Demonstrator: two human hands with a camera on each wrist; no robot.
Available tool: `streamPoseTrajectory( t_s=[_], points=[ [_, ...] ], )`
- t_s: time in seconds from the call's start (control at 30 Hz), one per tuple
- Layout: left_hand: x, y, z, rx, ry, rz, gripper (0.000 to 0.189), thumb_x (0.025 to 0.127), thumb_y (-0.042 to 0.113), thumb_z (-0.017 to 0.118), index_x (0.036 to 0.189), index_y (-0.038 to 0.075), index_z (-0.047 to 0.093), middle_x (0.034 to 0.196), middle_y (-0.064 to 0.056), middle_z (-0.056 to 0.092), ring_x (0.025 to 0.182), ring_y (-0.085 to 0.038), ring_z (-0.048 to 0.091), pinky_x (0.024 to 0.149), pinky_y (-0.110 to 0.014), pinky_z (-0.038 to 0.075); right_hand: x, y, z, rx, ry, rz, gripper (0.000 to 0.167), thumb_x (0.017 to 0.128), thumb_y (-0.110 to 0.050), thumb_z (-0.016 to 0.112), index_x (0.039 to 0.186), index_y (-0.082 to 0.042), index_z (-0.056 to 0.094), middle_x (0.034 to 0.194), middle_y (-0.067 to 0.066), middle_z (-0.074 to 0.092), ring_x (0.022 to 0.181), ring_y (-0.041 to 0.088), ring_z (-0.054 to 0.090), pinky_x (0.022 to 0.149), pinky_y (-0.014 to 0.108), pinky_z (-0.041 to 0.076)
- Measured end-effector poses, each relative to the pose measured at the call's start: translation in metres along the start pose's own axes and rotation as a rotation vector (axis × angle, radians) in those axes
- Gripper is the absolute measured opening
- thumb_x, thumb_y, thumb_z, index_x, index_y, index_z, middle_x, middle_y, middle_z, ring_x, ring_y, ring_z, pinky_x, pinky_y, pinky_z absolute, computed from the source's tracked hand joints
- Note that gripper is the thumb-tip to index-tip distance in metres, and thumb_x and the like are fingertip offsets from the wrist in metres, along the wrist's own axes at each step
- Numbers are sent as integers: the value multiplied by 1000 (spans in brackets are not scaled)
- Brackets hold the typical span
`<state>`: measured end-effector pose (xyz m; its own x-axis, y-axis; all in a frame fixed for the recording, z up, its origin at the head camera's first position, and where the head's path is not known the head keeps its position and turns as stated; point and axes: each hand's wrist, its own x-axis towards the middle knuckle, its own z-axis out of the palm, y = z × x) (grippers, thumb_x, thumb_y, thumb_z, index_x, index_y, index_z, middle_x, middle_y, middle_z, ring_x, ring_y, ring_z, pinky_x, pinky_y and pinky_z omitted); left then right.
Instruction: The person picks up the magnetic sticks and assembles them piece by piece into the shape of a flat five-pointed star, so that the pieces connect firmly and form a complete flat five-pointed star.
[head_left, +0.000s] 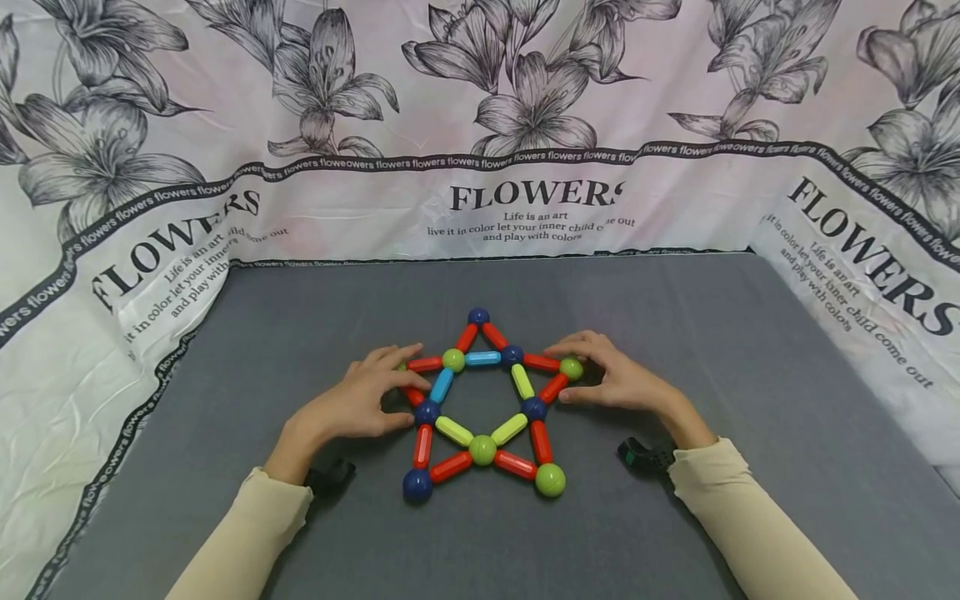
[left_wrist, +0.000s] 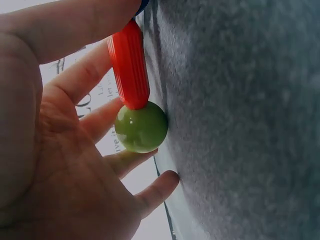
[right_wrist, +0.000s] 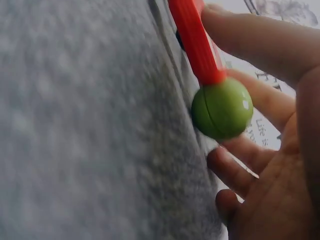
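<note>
A flat star of magnetic building rods and balls [head_left: 483,358] lies on the grey table. Red rods form its points; blue and yellow-green rods ring the middle. My left hand [head_left: 358,402] grips the left point, its thumb by a dark blue ball [head_left: 427,412] and its fingers spread along the far side. In the left wrist view, a red rod [left_wrist: 130,67] and green ball [left_wrist: 141,127] sit between thumb and fingers. At the right point, my right hand [head_left: 618,373] holds around a green ball [head_left: 572,369], thumb near, fingers beyond, against a red rod [right_wrist: 197,42].
The grey cloth-covered table [head_left: 750,333] runs back to a white flower-printed sheet [head_left: 360,208], which hangs along the back and both sides. Dark wrist-worn devices [head_left: 645,457] sit under both wrists, close over the table.
</note>
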<state>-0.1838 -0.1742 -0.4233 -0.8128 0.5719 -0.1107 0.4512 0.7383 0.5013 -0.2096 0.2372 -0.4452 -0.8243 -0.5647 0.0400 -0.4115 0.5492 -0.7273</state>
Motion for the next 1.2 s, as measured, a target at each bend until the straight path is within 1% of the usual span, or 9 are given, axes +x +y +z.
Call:
streamPoseTrajectory(
  t_s=[0.07,0.17,0.3,0.47,0.83,0.97,1.07,1.13,1.2],
  points=[
    [1,2,1,21,-9,10,51,87,27,79,136,31,66,170,-3,24,154,-39,18,113,-77,19,1,-5,2,-24,-7,1,64,81,-33,87,139,-29,60,151,9,45,135,31,35,105,57,35],
    [1,6,1,33,-19,30,59,86,29,80,143,28,61,170,-4,23,154,-42,16,113,-77,19,2,-10,6,-52,-24,-4,62,77,-37,90,133,-31,64,158,12,39,142,36,27,108,65,26],
    [0,8,1,32,-29,42,65,86,30,81,146,26,58,171,-4,22,155,-44,12,113,-77,17,3,-16,12,-103,-45,-26,57,73,-43,91,124,-32,68,160,13,38,143,37,25,103,59,21],
    [-1,8,3,21,-36,45,66,86,31,81,147,26,57,171,-3,21,157,-43,9,115,-75,16,2,-20,18,-116,-36,-29,56,72,-44,92,121,-31,70,159,11,41,143,34,28,100,52,22],
    [-2,11,1,15,-29,47,65,87,31,80,147,25,57,171,-3,20,157,-42,7,117,-73,15,2,-23,15,-102,-50,-14,56,73,-43,91,123,-30,69,158,10,42,143,33,29,101,52,22],
    [-3,9,-5,-11,40,45,56,82,31,86,135,25,67,165,-7,33,153,-40,18,115,-73,19,2,-20,8,-55,-33,-17,61,77,-38,90,131,-27,64,156,11,43,142,33,30,106,57,27],
    [-5,9,-11,-21,103,41,44,77,29,90,118,27,72,145,-6,50,139,-33,36,111,-66,28,0,-16,1,-34,8,-23,63,78,-31,90,134,-23,63,146,7,50,134,28,36,105,54,34],
    [-6,10,-12,1,121,42,39,76,30,91,111,29,73,130,-3,55,128,-29,41,107,-61,32,-1,-13,-1,-48,24,-27,61,78,-30,90,132,-22,64,139,3,54,127,24,38,102,50,36],
    [-5,10,-11,29,114,44,36,76,32,91,108,32,75,125,-1,55,125,-27,42,105,-58,33,-1,-11,-2,-65,21,-29,59,78,-30,90,131,-23,65,135,2,56,123,22,40,99,47,36]
  ],
)
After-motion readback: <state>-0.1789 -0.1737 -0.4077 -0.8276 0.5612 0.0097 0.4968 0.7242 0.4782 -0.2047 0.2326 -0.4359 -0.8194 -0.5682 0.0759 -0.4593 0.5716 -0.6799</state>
